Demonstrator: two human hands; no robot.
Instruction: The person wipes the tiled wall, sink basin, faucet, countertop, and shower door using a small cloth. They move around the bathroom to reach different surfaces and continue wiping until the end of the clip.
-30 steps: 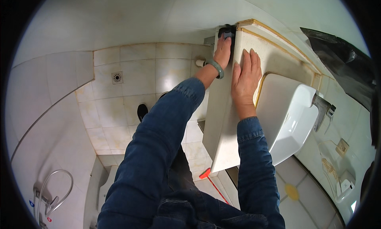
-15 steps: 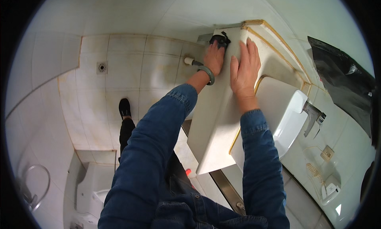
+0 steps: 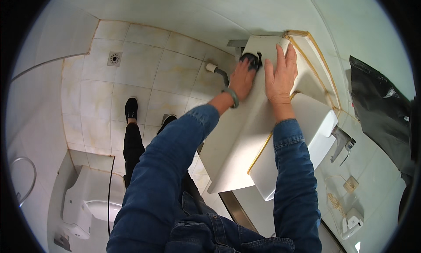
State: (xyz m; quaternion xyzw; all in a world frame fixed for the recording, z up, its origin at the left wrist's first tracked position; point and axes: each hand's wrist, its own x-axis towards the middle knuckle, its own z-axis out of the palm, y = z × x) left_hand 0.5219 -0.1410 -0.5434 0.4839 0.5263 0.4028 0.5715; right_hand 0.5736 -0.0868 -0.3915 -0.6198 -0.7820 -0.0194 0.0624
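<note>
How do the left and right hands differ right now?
Load: left hand holds a black item against the white counter's front face; right hand holds nothing.
Pose: right hand's fingers extend straight along the counter's upper edge; left hand's reach over the black item.
Wrist: left hand wears a greenish bangle; right hand's wrist is bare.
Shared: both come out of blue denim sleeves.
</note>
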